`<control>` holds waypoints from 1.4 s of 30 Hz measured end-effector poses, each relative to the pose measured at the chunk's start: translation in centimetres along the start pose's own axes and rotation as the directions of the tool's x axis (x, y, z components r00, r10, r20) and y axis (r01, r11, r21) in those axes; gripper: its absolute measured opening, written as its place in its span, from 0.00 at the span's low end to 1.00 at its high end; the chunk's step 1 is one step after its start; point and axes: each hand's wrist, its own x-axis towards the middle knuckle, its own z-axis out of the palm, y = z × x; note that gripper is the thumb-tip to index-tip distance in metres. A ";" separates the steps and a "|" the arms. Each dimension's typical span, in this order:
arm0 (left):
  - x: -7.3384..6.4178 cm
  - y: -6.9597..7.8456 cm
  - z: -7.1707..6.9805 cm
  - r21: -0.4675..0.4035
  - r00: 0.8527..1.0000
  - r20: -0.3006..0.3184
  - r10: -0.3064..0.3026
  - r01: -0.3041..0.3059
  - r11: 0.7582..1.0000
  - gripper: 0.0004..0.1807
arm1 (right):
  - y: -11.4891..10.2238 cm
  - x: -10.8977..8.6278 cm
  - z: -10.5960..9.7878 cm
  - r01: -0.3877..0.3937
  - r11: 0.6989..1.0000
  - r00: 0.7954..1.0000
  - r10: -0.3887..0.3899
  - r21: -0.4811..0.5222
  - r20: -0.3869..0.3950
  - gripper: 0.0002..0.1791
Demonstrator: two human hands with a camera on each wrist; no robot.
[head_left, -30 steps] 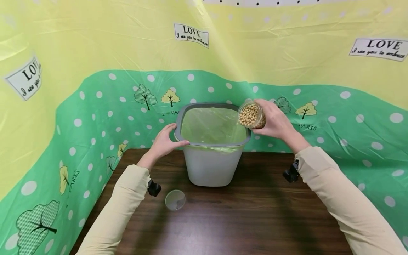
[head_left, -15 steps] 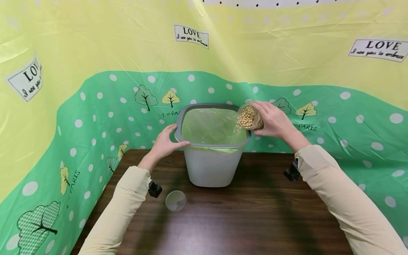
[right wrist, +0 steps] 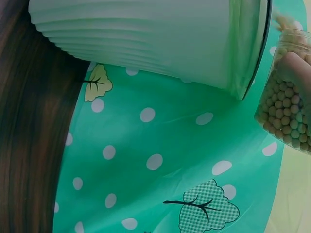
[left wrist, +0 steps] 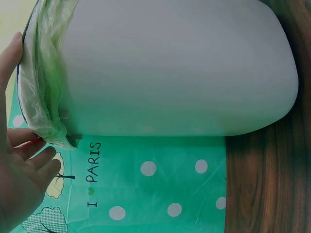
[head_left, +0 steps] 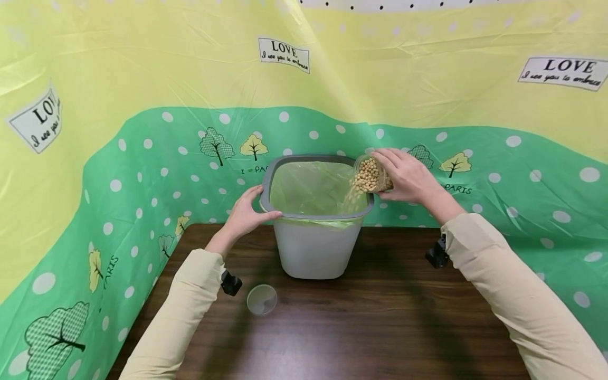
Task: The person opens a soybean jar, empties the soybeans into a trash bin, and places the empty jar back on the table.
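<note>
My right hand (head_left: 409, 177) grips a clear jar (right wrist: 272, 104) above the right rim of a trash can (head_left: 315, 245). The jar is tilted with its open mouth to the left. Round beige beans (head_left: 367, 175) pour from it in a stream into the can. Many more beans show inside the jar in the right wrist view. A pale green bag (head_left: 309, 184) lines the can, under a grey rim (head_left: 323, 215). My left hand (head_left: 242, 214) touches the rim's left side with spread fingers and thumb. The can's bottom inside is hidden.
A clear round lid (head_left: 262, 300) lies on the dark wooden table (head_left: 342, 327), in front of the can and to its left. A green and yellow printed curtain (head_left: 180, 174) hangs close behind the table and along its sides.
The jar has tipped further to the left. A few falling beans have become a thicker stream. My left hand and the can have stayed in place.
</note>
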 end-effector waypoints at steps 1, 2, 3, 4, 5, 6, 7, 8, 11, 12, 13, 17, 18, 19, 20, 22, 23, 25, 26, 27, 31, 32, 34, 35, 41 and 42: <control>0.0 0.0 0.0 0.000 1.000 -0.001 -0.001 0.001 1.000 0.50 | 0.0 0.1 0.0 0.005 1.000 1.000 -0.005 -0.002 -0.003 0.57; 0.0 -0.1 0.0 -0.003 1.000 0.000 -0.001 0.001 1.000 0.50 | 0.0 0.1 -0.1 0.008 1.000 1.000 -0.008 -0.002 -0.005 0.57; 0.0 -0.1 0.0 -0.006 1.000 0.000 -0.001 0.001 1.000 0.50 | 0.0 0.2 -0.1 0.010 1.000 1.000 -0.010 -0.003 -0.005 0.57; 0.0 -0.1 0.0 -0.009 1.000 -0.001 -0.002 0.002 1.000 0.51 | 0.0 0.2 -0.1 0.011 1.000 1.000 -0.011 -0.003 -0.004 0.57; 0.0 -0.1 0.0 -0.011 1.000 -0.001 -0.002 0.002 1.000 0.51 | 0.0 0.3 -0.1 0.012 1.000 1.000 -0.012 -0.002 -0.005 0.57; 0.0 -0.1 0.0 -0.015 1.000 0.000 -0.003 0.003 1.000 0.51 | 0.0 0.3 -0.1 0.013 1.000 1.000 -0.013 -0.002 -0.006 0.57; 0.0 -0.1 0.0 -0.017 1.000 0.001 -0.004 0.004 1.000 0.51 | -0.1 0.4 -0.1 0.014 1.000 1.000 -0.014 -0.003 -0.005 0.58; 0.0 -0.1 0.0 -0.020 1.000 0.001 -0.003 0.003 1.000 0.51 | -0.1 0.5 -0.1 0.015 1.000 1.000 -0.015 -0.004 -0.004 0.58; 0.0 0.0 0.0 -0.022 1.000 0.003 -0.007 0.007 1.000 0.51 | -0.1 0.7 -0.1 0.025 1.000 1.000 -0.025 -0.010 -0.006 0.59; 0.0 0.0 0.0 -0.023 1.000 0.003 -0.008 0.008 1.000 0.51 | -0.1 0.8 -0.1 0.027 1.000 1.000 -0.027 -0.014 -0.004 0.59; 0.0 0.0 0.0 -0.023 1.000 0.004 -0.010 0.010 1.000 0.51 | -0.1 0.8 -0.1 0.030 0.999 1.000 -0.030 -0.016 -0.004 0.59; 0.0 0.1 0.0 -0.027 1.000 0.005 -0.012 0.012 1.000 0.51 | -0.1 1.1 -0.1 0.033 0.999 0.999 -0.034 -0.027 -0.001 0.58; 0.0 0.1 0.0 -0.028 1.000 0.006 -0.013 0.013 1.000 0.51 | -0.1 1.2 -0.1 0.034 0.999 0.999 -0.034 -0.028 0.001 0.58; -0.1 0.2 0.0 -0.028 1.000 0.006 -0.012 0.013 1.000 0.51 | -0.1 1.2 -0.1 0.033 0.999 0.999 -0.032 -0.028 0.004 0.58; -0.1 0.2 0.0 -0.028 1.000 0.006 -0.012 0.012 1.000 0.51 | -0.2 1.3 -0.1 0.031 0.999 0.999 -0.031 -0.027 0.008 0.58; 0.0 0.2 0.0 -0.024 1.000 0.005 -0.012 0.012 1.000 0.51 | -0.2 1.5 -0.2 0.031 0.999 0.999 -0.030 -0.027 0.016 0.58; -0.1 0.2 0.0 -0.022 1.000 0.004 -0.012 0.012 1.000 0.51 | -0.2 1.6 -0.2 0.031 0.999 0.999 -0.031 -0.027 0.021 0.58; 0.0 0.1 0.0 -0.020 1.000 0.003 -0.012 0.012 1.000 0.50 | -0.2 1.7 -0.3 0.034 0.999 0.999 -0.033 -0.030 0.032 0.58; 0.0 0.1 0.0 -0.020 1.000 0.003 -0.012 0.012 1.000 0.50 | -0.2 1.8 -0.3 0.039 0.999 0.999 -0.038 -0.034 0.037 0.58; -0.1 0.1 0.0 -0.021 1.000 0.002 -0.013 0.013 1.000 0.50 | -0.2 1.9 -0.4 0.044 0.998 0.998 -0.043 -0.038 0.043 0.58; -0.1 0.1 0.1 -0.026 1.000 0.002 -0.015 0.015 1.000 0.50 | -0.1 2.0 -0.5 0.072 0.996 0.996 -0.069 -0.050 0.062 0.58; -0.1 0.1 0.1 -0.029 1.000 0.002 -0.015 0.015 0.999 0.50 | -0.1 2.1 -0.5 0.079 0.996 0.995 -0.075 -0.052 0.066 0.58; -0.2 0.2 0.1 -0.030 1.000 0.001 -0.017 0.017 0.999 0.51 | 0.0 2.1 -0.5 0.087 0.995 0.994 -0.083 -0.055 0.072 0.58; -0.2 0.2 0.1 -0.030 1.000 0.002 -0.015 0.015 0.999 0.51 | 0.0 2.1 -0.5 0.091 0.994 0.993 -0.086 -0.057 0.076 0.58; -0.2 0.1 0.0 -0.029 1.000 0.002 -0.013 0.013 1.000 0.51 | 0.0 2.4 -0.7 0.108 0.990 0.990 -0.099 -0.087 0.104 0.59; -0.2 0.1 0.0 -0.031 1.000 0.000 -0.015 0.015 0.999 0.50 | 0.0 2.4 -0.7 0.111 0.990 0.989 -0.101 -0.091 0.108 0.59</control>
